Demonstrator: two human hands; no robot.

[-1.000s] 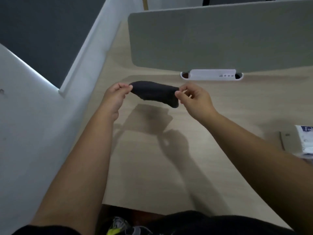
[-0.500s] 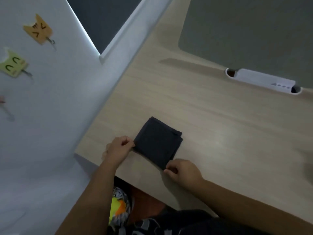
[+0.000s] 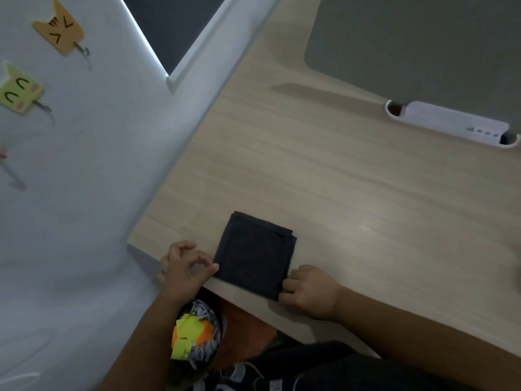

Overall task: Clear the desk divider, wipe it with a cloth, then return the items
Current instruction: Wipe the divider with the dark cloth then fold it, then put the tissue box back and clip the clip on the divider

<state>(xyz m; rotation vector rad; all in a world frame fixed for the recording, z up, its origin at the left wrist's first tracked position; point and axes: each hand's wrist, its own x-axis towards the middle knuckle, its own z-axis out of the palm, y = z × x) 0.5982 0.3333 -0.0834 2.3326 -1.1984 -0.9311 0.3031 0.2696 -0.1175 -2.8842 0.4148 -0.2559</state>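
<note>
A black cloth (image 3: 255, 258), folded into a square, lies flat on the wooden desk (image 3: 352, 193) near its front edge. My left hand (image 3: 184, 268) rests at the cloth's lower left corner; its fingers are loosely curled and apart, with one fingertip touching the cloth's edge. At the lower right corner, my right hand (image 3: 308, 292) has its fingers curled over the cloth. The white side divider (image 3: 93, 179) rises on the left. It carries an orange cat-shaped hook (image 3: 57, 29) and a green cat-shaped hook (image 3: 19, 90).
A grey back panel (image 3: 423, 46) stands at the far edge of the desk, with a white cable slot (image 3: 451, 124) below it. Yellow and orange paper pieces (image 3: 189, 334) lie on my lap under the desk edge.
The cloth was held up between both hands; now it lies folded on the desk near the front edge. My left fingers have loosened from its corner. The view has swung left.
</note>
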